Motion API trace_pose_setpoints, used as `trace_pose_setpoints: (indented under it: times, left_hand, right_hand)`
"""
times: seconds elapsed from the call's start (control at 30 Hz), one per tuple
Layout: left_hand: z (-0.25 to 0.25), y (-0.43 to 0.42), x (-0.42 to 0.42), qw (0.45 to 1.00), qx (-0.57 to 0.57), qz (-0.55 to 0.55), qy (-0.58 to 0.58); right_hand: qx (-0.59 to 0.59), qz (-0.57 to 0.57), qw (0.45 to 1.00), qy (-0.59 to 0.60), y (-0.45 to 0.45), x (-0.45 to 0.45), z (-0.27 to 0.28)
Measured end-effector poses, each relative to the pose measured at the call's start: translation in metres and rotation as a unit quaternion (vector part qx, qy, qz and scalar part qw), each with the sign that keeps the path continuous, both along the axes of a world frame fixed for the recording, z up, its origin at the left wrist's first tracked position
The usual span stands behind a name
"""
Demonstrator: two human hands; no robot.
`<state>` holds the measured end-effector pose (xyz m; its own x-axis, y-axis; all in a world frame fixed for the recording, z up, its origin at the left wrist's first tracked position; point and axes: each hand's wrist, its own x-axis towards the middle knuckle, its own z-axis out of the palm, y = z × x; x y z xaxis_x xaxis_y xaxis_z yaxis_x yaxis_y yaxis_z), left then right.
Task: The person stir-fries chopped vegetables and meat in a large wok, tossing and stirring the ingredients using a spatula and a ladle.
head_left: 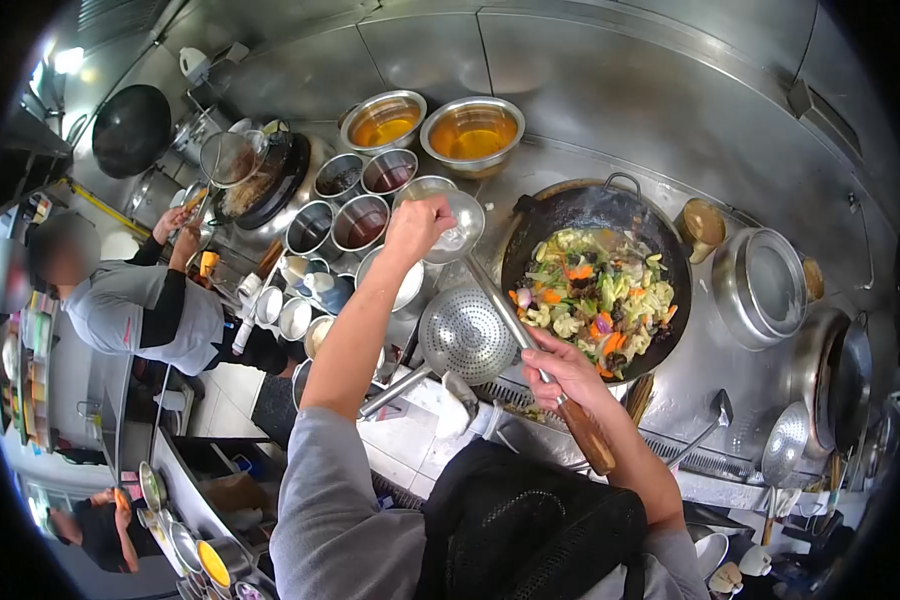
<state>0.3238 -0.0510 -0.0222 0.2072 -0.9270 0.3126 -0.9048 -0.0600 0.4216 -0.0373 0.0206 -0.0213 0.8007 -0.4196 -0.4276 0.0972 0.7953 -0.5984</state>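
Observation:
My right hand (pixel 567 376) is wrapped round the long handle of a ladle (pixel 495 297), near its wooden grip. The ladle's round bowl (pixel 465 232) is held level left of the wok, above the seasoning pots. My left hand (pixel 417 232) is closed in a pinch over the bowl's left side; what its fingers hold, if anything, cannot be made out. A large black wok (pixel 662 222) holds mixed vegetables (pixel 595 295): carrot slices, cauliflower, green pieces and dark bits. Below the ladle, a perforated skimmer (pixel 470 335) lies with its handle pointing lower left.
Two steel bowls of orange liquid (pixel 472 135) stand behind several sauce pots (pixel 360 222). Stacked steel pans (pixel 760 285), a spatula (pixel 722 408) and another skimmer (pixel 785 443) are at the right. A co-worker (pixel 145 305) handles a strainer at a second wok on the left.

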Motion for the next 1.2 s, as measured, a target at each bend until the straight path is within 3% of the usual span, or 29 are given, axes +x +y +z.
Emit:
trace_pose_setpoints:
  times: [0.27,0.33,0.5,0.57,0.63,0.7,0.8,0.9,0.97,1.1,1.2]
  left_hand:
    - [-0.021,0.006,-0.025,0.998,-0.046,-0.050,-0.015]
    - [-0.025,0.012,-0.042,0.985,-0.091,-0.015,-0.148]
    - [-0.035,0.013,-0.078,0.968,-0.079,0.020,-0.238]
    - [-0.043,0.008,-0.084,0.961,-0.016,0.019,-0.277]
    - [-0.038,0.008,-0.095,0.971,-0.025,0.017,-0.237]
    - [-0.032,0.008,-0.102,0.973,-0.140,0.029,-0.181]
    - [-0.027,0.029,-0.103,0.976,-0.175,0.104,-0.082]
    - [-0.058,0.077,-0.088,0.969,-0.209,0.132,-0.007]
    - [-0.091,0.122,-0.085,0.973,-0.163,0.162,0.028]
    - [-0.167,0.214,-0.093,0.964,-0.058,0.202,0.161]
    - [-0.182,0.254,-0.122,0.967,-0.018,0.208,0.144]
  right_hand:
    - [0.044,0.017,0.997,-0.054,0.001,-0.035,0.010]
    - [0.055,0.019,0.996,-0.063,-0.001,-0.044,0.003]
    - [0.085,0.006,0.993,-0.076,0.000,-0.076,0.001]
    - [0.100,-0.005,0.993,-0.070,-0.002,-0.092,-0.002]
    - [0.093,-0.008,0.992,-0.086,-0.007,-0.107,-0.007]
    - [0.100,-0.021,0.992,-0.079,-0.014,-0.119,-0.006]
    - [0.097,-0.061,0.990,-0.078,-0.027,-0.136,-0.014]
    - [-0.026,-0.116,0.993,0.003,-0.044,-0.154,-0.011]
    - [-0.105,-0.159,0.973,0.130,-0.067,-0.161,-0.027]
    - [-0.201,-0.166,0.931,0.257,-0.118,-0.168,-0.056]
    - [-0.280,-0.075,0.894,0.342,-0.143,-0.169,-0.070]
